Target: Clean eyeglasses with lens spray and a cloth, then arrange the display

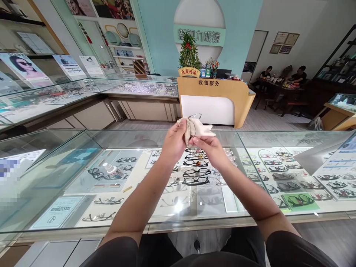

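Above the glass counter, my two hands meet around a cream cloth (205, 130) and a pair of thin-rimmed eyeglasses (195, 128). My left hand (174, 140) is closed, its thumb pressing the bunched cloth at the left side. The fingers of my right hand (209, 147) pinch at the lower edge, where cloth and frame come together. Part of the eyeglasses is wrapped in the cloth and hidden; a thin dark curved piece sticks out above it. Under the glass, dark-framed glasses (196, 172) lie in a column below my hands.
The glass display counter (155, 224) spans the front, with several frames, a white bottle (112, 170) and a green card (302, 201) visible there. More showcases (69, 93) run along the left. A wooden cashier desk (241, 91) stands ahead. Two people (299, 76) sit at a table back right.
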A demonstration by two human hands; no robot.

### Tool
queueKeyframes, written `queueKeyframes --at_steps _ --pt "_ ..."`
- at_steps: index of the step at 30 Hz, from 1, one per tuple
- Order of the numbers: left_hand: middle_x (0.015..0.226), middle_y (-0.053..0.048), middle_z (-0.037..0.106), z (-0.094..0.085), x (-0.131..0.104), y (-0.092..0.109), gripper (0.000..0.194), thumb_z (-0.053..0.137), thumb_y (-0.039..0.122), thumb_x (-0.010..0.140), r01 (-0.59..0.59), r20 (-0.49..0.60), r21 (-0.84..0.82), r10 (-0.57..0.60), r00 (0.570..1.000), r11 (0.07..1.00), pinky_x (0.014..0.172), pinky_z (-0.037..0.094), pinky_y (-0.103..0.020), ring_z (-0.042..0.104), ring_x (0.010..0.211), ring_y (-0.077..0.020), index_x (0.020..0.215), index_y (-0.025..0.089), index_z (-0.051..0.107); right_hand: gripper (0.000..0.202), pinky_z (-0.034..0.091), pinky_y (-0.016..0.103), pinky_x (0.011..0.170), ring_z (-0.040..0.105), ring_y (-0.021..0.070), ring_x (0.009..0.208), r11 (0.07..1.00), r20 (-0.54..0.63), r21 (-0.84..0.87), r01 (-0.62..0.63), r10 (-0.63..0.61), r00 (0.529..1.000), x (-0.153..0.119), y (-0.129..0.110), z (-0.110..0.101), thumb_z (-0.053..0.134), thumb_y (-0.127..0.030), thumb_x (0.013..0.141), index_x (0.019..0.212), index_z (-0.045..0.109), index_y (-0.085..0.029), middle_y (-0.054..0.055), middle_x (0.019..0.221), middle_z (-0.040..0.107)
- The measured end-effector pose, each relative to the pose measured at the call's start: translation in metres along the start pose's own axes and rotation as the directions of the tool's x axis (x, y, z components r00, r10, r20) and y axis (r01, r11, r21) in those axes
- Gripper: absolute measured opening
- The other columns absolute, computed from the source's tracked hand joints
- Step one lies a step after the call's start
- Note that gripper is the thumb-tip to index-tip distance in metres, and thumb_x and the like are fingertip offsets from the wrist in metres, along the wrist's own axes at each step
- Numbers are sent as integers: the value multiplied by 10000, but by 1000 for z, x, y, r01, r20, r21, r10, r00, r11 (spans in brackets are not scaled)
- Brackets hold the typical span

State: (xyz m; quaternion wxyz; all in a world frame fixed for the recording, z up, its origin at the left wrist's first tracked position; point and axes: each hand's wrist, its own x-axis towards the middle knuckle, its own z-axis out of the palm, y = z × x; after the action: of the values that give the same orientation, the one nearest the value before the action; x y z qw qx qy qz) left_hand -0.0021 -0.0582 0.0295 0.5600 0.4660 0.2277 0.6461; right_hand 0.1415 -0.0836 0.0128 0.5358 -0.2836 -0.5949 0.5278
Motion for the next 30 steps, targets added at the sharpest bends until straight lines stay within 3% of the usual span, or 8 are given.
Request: queueKeyframes --at_steps 7,13,16,18,21,23,26,30 --pt "996 -86 831 -16 14 5 572 968 626 801 78 -35 -67 -80 996 995 712 613 -307 758 838 -203 1096 162 806 363 544 341 951 701 205 993 991 -50 126 34 -28 998 2 -10 -17 904 -631 860 896 875 -271 32 1028 842" --pt "825 -67 805 -44 27 15 635 1031 671 658 248 -3 119 -249 968 962 604 549 -259 717 692 -180 953 147 827 250 536 415 1016 728 229 1048 923 72 -282 262 -252 965 -9 -40 -38 739 -489 1059 971 847 -282 41 1045 829" --pt "779 -78 788 -49 28 19 632 1037 679 633 362 81 188 -381 921 913 540 510 -255 675 629 -170 893 141 831 235 510 431 996 715 236 1034 683 236 -584 438 -373 897 -13 -50 -46 647 -387 1120 1008 808 -258 51 1043 823" --pt "796 -93 793 -48 28 20 649 1042 692 603 411 114 210 -439 891 887 544 523 -268 680 637 -181 878 142 833 224 470 437 950 679 248 1018 392 381 -763 514 -369 847 -16 -57 -52 613 -325 1134 1033 792 -237 64 1075 833" --pt "787 -95 777 -45 24 20 633 1036 696 612 446 144 274 -494 857 852 521 503 -276 666 620 -185 850 150 821 218 399 454 912 611 278 1063 -97 565 -823 560 -232 791 -21 -74 -59 581 -175 1118 1090 792 -225 77 1146 829" --pt "744 -71 738 -42 20 19 592 1031 679 640 429 167 346 -504 847 835 481 436 -259 617 587 -162 812 161 802 265 377 459 917 584 282 1073 -309 647 -743 594 -105 755 -26 -88 -61 575 -78 1084 1096 794 -228 77 1125 809" --pt "684 -36 654 -34 13 17 594 1000 709 673 395 281 418 -530 800 818 467 353 -242 519 562 -124 723 171 754 287 380 449 942 569 269 1051 -424 720 -616 664 38 693 -32 -107 -58 574 -49 1077 1044 789 -235 65 1079 785" --pt "689 -42 633 -17 4 12 575 1045 646 633 423 543 394 -578 610 816 514 371 -262 504 584 -127 736 164 748 287 387 415 918 567 255 1071 -451 772 -533 716 87 630 -38 -115 -52 570 -59 1091 1006 774 -242 51 1092 785"
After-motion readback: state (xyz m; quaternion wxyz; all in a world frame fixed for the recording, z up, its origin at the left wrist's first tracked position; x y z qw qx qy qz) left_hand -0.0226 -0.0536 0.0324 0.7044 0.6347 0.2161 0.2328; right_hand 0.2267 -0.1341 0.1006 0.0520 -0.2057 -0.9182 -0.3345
